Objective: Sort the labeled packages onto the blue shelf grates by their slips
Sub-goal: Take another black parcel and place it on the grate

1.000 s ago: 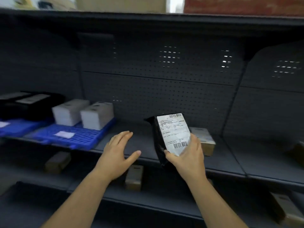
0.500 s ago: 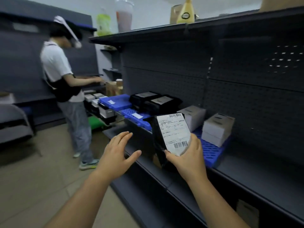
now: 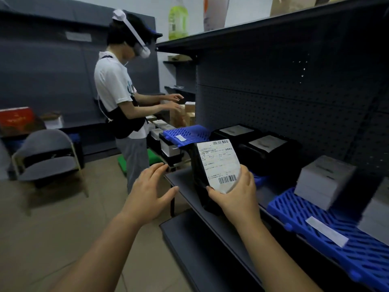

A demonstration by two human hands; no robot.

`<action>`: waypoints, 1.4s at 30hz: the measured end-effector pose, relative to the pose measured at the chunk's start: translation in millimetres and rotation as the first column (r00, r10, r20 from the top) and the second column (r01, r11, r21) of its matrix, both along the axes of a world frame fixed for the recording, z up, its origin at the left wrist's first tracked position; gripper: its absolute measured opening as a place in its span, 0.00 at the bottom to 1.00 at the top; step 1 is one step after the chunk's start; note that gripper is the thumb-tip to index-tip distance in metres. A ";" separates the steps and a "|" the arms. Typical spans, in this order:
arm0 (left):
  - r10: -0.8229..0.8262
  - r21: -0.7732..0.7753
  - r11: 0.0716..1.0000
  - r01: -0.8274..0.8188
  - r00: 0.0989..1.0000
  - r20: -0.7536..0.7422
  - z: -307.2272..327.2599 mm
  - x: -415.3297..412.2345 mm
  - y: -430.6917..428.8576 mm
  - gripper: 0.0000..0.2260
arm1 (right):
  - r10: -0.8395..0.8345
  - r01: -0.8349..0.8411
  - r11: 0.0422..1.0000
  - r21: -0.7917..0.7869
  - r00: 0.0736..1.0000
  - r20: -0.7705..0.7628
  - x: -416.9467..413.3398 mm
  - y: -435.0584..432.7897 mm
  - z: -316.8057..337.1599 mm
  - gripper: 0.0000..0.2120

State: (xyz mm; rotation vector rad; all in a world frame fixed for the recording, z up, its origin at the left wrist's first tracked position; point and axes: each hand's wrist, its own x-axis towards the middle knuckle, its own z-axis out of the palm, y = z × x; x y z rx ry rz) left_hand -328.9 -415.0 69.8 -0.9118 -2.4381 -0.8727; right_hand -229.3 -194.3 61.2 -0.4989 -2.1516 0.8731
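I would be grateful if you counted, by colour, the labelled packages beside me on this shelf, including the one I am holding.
Black packages: 3, one gripped by the right hand, two on the shelf.
Pale grey boxes: 2, the second blurred at the picture's edge.
Total: 5.

Bare left hand [image 3: 147, 194] and bare right hand [image 3: 235, 199]; both forearms uncovered
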 end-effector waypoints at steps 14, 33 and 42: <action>-0.502 0.008 0.865 0.502 0.865 0.005 -3.3 -203.9 80.3 0.36 | -0.474 0.475 0.879 -0.045 0.880 0.021 -101.5 -17.2 2.9 0.46; -0.748 -0.001 0.664 0.748 0.663 -0.036 23.6 -256.4 230.8 0.34 | -0.820 0.820 0.572 0.017 0.572 -0.025 -146.0 100.2 61.6 0.52; -0.777 0.000 0.629 0.777 0.629 -0.027 31.5 -281.2 270.4 0.33 | -0.883 0.878 0.466 0.112 0.452 0.127 -189.1 154.2 72.1 0.57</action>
